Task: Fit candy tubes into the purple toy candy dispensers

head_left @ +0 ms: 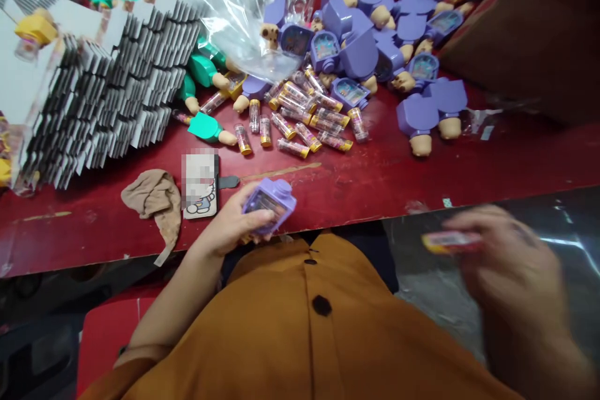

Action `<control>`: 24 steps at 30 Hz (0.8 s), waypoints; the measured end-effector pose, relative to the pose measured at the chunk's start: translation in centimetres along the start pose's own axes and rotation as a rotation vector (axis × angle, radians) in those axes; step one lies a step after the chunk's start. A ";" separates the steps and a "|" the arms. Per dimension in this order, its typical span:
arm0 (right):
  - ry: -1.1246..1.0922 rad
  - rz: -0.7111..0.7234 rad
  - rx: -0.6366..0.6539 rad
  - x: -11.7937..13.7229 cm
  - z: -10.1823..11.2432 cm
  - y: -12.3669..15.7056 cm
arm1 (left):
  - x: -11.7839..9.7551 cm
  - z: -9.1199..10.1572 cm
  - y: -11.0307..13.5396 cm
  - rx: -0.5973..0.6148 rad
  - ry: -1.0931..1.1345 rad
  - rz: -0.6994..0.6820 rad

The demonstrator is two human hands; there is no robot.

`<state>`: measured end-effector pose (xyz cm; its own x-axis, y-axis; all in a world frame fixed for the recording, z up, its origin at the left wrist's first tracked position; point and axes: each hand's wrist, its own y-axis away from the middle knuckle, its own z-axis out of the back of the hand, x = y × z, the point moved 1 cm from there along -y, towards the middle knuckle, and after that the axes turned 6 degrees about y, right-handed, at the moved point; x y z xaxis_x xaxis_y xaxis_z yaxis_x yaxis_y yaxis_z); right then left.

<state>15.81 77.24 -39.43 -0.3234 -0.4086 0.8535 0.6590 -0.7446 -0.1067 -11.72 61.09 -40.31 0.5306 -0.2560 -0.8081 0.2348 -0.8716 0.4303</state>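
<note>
My left hand is closed around a purple plastic toy case with a clear window, held over the table's front edge. Out to the right, past that edge, my right hand is blurred by motion. Its fingers pinch a small clear tube with a yellow end. Several similar tubes lie heaped on the red table beyond my left hand. Behind them is a pile of purple toy cases, many with a beige bulb-shaped end.
Stacks of folded white cards stand at the left. Green toy pieces lie beside them. A clear plastic bag covers the back middle. A cardboard box is at right. A cloth and phone case lie near the front.
</note>
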 end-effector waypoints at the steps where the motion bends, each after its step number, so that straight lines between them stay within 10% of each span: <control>1: -0.137 -0.056 -0.126 0.7 -1.5 -1.3 | 0.1 -0.5 0.2 0.027 -0.035 0.035; 5: -0.557 -0.086 0.169 3.8 -6.6 -6.0 | -0.3 -1.4 2.0 0.041 -0.088 0.100; 13: 0.003 0.418 0.716 5.0 -7.2 -8.4 | -0.4 -1.1 2.7 0.080 -0.190 0.179; 19: 0.527 1.060 0.526 5.5 -7.0 -7.3 | -0.1 -2.7 1.6 0.198 -0.615 0.209; 24: 0.576 0.948 0.606 5.8 -6.6 -6.1 | -0.2 -3.8 2.1 0.201 -0.995 0.158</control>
<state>5.43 75.93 -37.17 0.2973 -0.9318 0.2084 0.9489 0.2641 -0.1727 -8.24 60.90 -37.70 -0.3935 -0.5243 -0.7552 0.0314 -0.8286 0.5589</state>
